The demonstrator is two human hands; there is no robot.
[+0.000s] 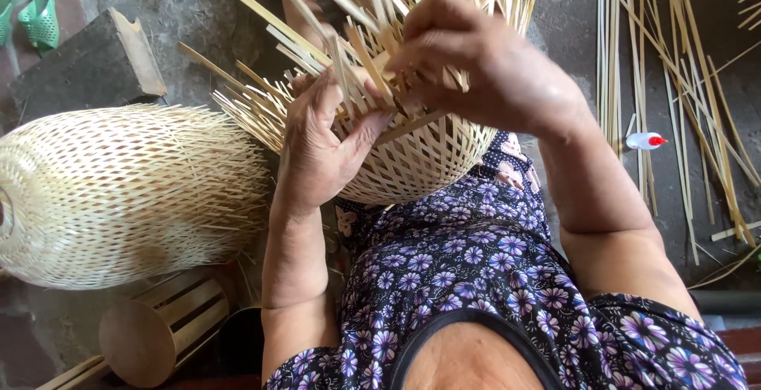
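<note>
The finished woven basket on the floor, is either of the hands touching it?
No, the finished basket lies apart while the left hand and right hand both grip the half-woven basket.

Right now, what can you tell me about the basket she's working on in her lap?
The basket is half-woven from thin, pale bamboo strips in an open crisscross lattice. Its rounded, finished part rests toward the person's lap, against the flowered dress. The other end is unfinished: loose strip ends fan out in all directions. The left hand grips the woven edge from the side, thumb pressed on the lattice, while the right hand closes over the loose strips on top. It looks dry and stiff, undamaged.
</note>
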